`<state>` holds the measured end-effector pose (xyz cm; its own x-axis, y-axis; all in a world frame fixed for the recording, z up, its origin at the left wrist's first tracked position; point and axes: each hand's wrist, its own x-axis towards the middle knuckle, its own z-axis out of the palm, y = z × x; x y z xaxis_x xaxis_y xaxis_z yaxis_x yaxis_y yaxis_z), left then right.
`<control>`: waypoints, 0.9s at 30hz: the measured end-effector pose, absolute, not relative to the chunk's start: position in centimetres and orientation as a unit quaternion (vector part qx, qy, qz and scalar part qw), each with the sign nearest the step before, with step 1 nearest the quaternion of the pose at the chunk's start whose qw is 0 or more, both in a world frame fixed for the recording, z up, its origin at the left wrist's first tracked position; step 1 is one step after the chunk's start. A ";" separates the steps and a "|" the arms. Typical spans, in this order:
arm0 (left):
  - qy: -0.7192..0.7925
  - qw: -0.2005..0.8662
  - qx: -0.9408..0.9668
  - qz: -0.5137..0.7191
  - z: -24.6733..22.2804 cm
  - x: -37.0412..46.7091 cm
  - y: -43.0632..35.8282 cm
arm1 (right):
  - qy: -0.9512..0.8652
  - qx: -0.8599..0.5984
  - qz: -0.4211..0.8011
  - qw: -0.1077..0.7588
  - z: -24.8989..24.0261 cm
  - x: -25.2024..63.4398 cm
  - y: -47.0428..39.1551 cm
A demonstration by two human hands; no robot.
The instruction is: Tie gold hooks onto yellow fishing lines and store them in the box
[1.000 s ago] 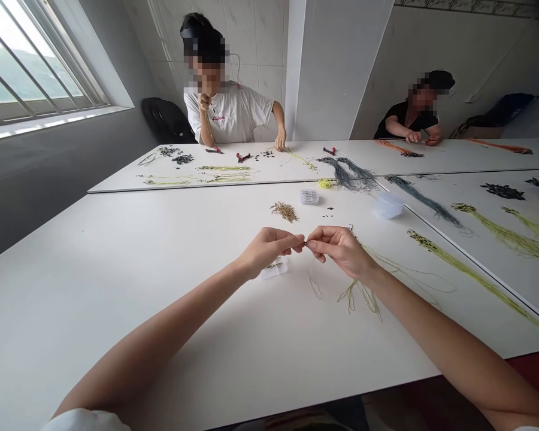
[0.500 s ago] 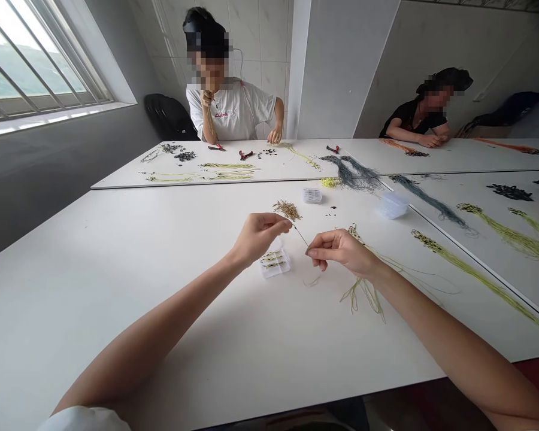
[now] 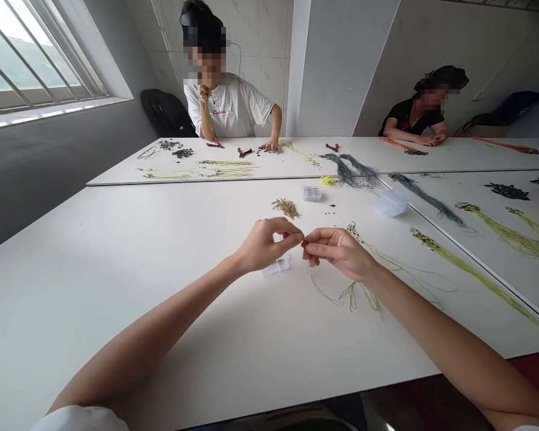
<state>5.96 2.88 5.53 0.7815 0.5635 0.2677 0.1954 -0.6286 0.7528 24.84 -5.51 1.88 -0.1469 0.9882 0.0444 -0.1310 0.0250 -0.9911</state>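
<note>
The fingertips of my left hand (image 3: 269, 244) and my right hand (image 3: 339, 251) meet above the table, both pinched closed. Between them is the end of a thin cord with a tiny dark piece on it, mostly covered by the fingers. A loose yellow-green length of cord (image 3: 327, 293) trails onto the table below my right hand. Partly behind my left hand lies a small clear plastic box (image 3: 276, 267). Beside my right wrist is a bunch of yellow-green cords (image 3: 363, 296), partly hidden by the wrist.
Beyond my hands lie a heap of small gold-coloured parts (image 3: 286, 208), a clear compartment box (image 3: 311, 193) and a translucent box (image 3: 391, 205). Yellow-green cord bundles (image 3: 471, 278) stretch along the right. Across the table, a person (image 3: 233, 105) sits near red-handled pliers (image 3: 244, 152).
My hands have come together, closing the gap where the taut cord showed. My left hand moved right and slightly down. Across the table, the person's hand has spread over small dark pieces.
</note>
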 end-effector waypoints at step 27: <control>0.270 0.366 0.873 0.176 4.2 6.6 5.2 | -0.489 -0.479 0.382 0.621 2.5 25.6 -5.3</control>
<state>6.57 5.19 4.24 0.7922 0.6005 0.1088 0.3432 -0.5858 0.7342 25.64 -5.32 2.54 0.2287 0.9431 0.2412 -0.0064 0.2493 -0.9684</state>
